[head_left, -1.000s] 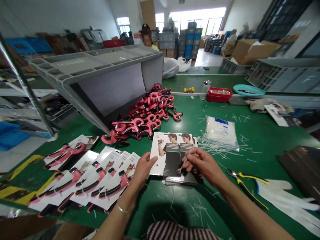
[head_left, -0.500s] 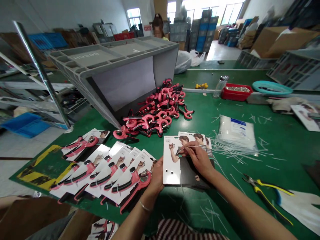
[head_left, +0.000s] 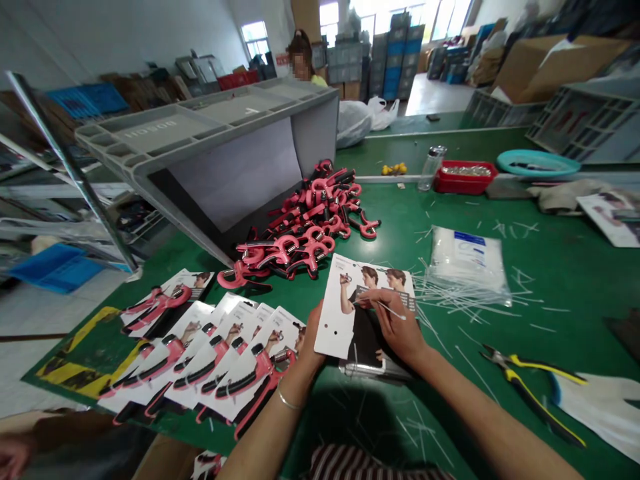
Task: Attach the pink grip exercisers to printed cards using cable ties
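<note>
My left hand (head_left: pixel 311 337) grips the left edge of a printed backing card (head_left: pixel 331 339), its fingers partly hidden behind. The card is white and black, shows a picture of a person, and has two small holes at its lower left. It is tilted over more printed cards (head_left: pixel 400 277). Above it, my right hand (head_left: pixel 400 327) is closed on a thin white cable tie (head_left: pixel 393 308). Left of my hands, several cards with pink and black hand grips (head_left: pixel 250 373) fixed on them lie overlapping. A heap of loose hand grips (head_left: pixel 305 227) spreads out from a grey crate (head_left: pixel 170 143).
Loose cable ties (head_left: pixel 450 293) lie beside a clear bag (head_left: pixel 467 267). Yellow-handled pliers (head_left: pixel 530 393) rest near a white glove (head_left: pixel 600 407). Farther back are a red tray (head_left: pixel 465 179), a glass bottle (head_left: pixel 431 170) and a turquoise dish (head_left: pixel 537 163). A person (head_left: pixel 303 60) is behind the crate.
The card in my left hand has tilted and lifted off the cards under it. My right hand has moved slightly down, still with the cable tie. The view has shifted a little.
</note>
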The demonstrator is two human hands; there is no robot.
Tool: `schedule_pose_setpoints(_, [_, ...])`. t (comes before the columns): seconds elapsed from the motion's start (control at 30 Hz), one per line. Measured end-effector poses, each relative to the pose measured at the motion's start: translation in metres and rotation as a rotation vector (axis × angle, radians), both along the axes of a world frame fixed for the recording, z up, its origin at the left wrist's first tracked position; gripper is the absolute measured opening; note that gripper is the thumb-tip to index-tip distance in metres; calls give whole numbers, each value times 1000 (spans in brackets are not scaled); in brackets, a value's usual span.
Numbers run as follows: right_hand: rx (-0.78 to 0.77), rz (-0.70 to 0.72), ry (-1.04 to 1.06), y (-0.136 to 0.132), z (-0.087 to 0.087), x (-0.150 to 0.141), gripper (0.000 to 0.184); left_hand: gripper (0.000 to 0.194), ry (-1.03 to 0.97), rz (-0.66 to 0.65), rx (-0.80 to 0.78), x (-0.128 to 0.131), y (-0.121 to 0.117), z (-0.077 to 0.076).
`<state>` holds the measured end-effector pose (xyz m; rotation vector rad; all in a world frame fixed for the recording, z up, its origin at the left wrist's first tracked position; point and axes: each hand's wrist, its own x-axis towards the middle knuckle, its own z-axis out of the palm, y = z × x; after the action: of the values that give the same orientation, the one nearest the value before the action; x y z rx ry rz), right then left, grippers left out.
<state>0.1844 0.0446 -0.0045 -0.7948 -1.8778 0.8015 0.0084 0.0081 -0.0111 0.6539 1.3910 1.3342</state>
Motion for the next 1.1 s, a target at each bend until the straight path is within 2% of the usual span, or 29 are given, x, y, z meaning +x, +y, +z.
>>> schedule_pose_setpoints(0.07, [-14, -4, 54, -1, 0, 2, 20, 12, 96, -79, 23, -2, 0, 3])
schedule_pose_setpoints(0.17, [-32, -44, 102, -2, 0, 3, 20, 16, 147, -174, 49, -5, -1, 3])
schedule_pose_setpoints(0.3, [54, -37, -4, -1, -2, 4, 22, 28, 61, -203, 16, -6, -2, -1])
schedule_pose_setpoints(0.43, [96, 16, -38, 0, -1, 4, 22, 28, 70, -176, 18, -5, -3, 3])
schedule_pose_setpoints(0.53, [-18, 16, 39, 1, 1, 4, 17, 28, 61, -150, 18, -2, -3, 12])
schedule_pose_setpoints(0.63, [-180, -46, 196, 0, 3, 3, 16, 31, 16, -126, -1, 3, -2, 20])
schedule_pose_setpoints(0.7, [-201, -64, 238, -1, 3, 3, 15, 31, 16, -118, -7, 4, -1, 21])
schedule_pose_setpoints(0.9, [42, -51, 48, -4, 1, 4, 20, 32, 45, -132, -15, 1, -2, 15])
schedule_pose_setpoints(1.0, [101, 47, -16, 0, 2, 2, 15, 26, 215, -171, 50, -1, -6, 17])
schedule_pose_setpoints(1.1, [-30, 95, 3, 5, 4, 2, 13, 21, 617, -178, 159, -3, -12, 27])
